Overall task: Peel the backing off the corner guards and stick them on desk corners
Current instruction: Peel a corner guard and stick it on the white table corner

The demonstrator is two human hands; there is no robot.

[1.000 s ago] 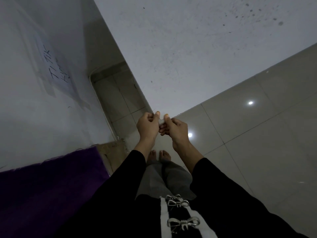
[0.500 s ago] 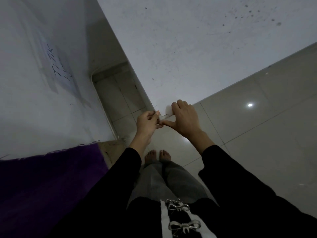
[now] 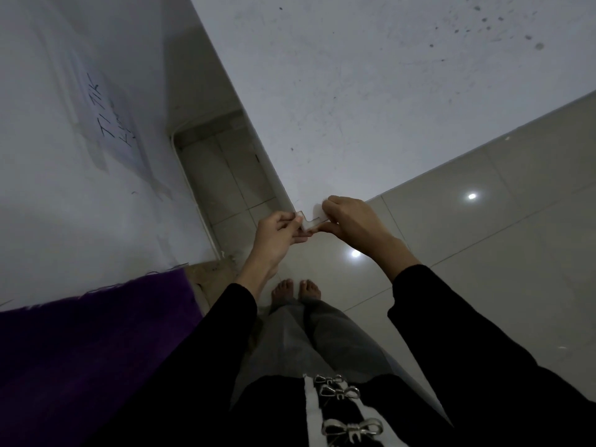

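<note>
Pinching small clear plastic corner guard (image 3: 308,221) between left hand (image 3: 277,235) and right hand (image 3: 351,221), right at white desk's (image 3: 354,108) near corner. Backing probably off; pressing firm not yet done.

Both black-sleeved arms reached forward; the left grip (image 3: 279,233) and right grip (image 3: 354,221), nearly touching, each pinched the small translucent plastic corner guard (image 3: 308,221) with curled fingers.

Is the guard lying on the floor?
No, the left hand and right hand hold the guard at the desk corner.
</note>
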